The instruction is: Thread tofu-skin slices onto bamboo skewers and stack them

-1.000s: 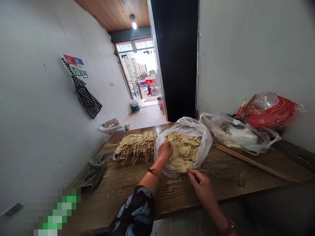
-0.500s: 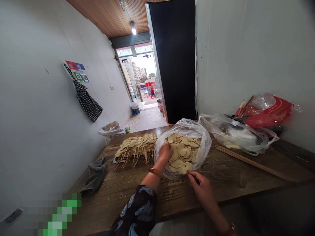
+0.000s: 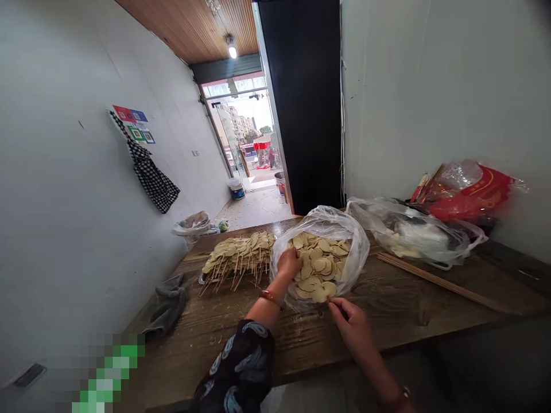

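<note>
A clear plastic bag (image 3: 360, 248) stands open in front of me, full of thin pale-yellow round slices (image 3: 319, 265) that look like potato. My left hand (image 3: 289, 263) reaches over its left side with the fingers curled among the slices; what they hold is hidden. At the near rim, my right hand (image 3: 348, 319) pinches the end of a thin skewer, mostly hidden, with pale slices (image 3: 323, 291) at its tip. Left of the bag, many skewered slices (image 3: 241, 252) lie heaped on a metal tray (image 3: 201, 279), sticks pointing toward me.
Bare wooden skewers (image 3: 443, 281) lie on the wooden table (image 3: 301, 350) to the right. Behind them are another plastic bag (image 3: 424, 235) and red packaging (image 3: 469, 195). A grey cloth (image 3: 166, 307) lies at the left edge. A black panel (image 3: 303, 109) rises behind the table.
Both hands stay almost in place. The slices at my right fingertips have shifted slightly, and the camera view has moved a little.
</note>
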A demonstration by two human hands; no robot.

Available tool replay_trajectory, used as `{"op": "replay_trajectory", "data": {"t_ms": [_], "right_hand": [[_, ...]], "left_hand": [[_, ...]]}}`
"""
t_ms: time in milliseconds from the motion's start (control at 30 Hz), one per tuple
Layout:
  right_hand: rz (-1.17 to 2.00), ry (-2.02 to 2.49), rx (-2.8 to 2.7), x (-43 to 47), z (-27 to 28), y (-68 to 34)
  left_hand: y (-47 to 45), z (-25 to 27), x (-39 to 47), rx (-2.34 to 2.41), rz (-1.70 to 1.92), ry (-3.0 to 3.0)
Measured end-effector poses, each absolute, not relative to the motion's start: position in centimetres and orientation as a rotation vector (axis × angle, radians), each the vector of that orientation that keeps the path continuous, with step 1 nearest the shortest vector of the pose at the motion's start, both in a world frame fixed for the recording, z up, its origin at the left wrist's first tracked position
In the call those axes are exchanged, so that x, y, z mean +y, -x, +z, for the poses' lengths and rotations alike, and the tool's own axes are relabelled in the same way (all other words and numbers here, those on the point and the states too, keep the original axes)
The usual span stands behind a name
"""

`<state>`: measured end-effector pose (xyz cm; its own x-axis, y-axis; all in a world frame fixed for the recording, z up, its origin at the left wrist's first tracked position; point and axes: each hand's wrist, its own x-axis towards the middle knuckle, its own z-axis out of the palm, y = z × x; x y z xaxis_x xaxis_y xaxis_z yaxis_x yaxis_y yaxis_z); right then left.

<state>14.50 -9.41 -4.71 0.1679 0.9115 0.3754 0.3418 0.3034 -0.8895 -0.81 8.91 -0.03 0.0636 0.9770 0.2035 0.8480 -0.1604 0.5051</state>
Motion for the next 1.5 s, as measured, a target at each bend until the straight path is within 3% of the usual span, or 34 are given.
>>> {"op": "replay_trajectory", "data": {"t_ms": [233, 367, 467, 767, 1500], "right_hand": [[0.588, 1.252, -1.398, -9.3, -4.9, -14.5], [0.573, 1.267, -1.405, -9.5, -4.7, -14.6], [0.575, 1.288, -1.412, -9.7, -4.5, -14.7], [0.570, 1.286, -1.479, -10.0, -4.0, -14.8], [0.596, 1.363, -1.614, -10.4, -4.2, -15.1]], "left_hand": [[0.9, 0.4, 7.7, 1.576, 0.981, -1.987], [1.4, 0.9, 5.9, 1.133, 1.179, -1.540], [1.7, 0.8, 4.1, 0.994, 1.128, -1.325], [2.3, 0.1, 1.9, 0.824, 1.022, -1.085], [2.8, 1.0, 1.6, 0.904, 1.175, -1.201]]}}
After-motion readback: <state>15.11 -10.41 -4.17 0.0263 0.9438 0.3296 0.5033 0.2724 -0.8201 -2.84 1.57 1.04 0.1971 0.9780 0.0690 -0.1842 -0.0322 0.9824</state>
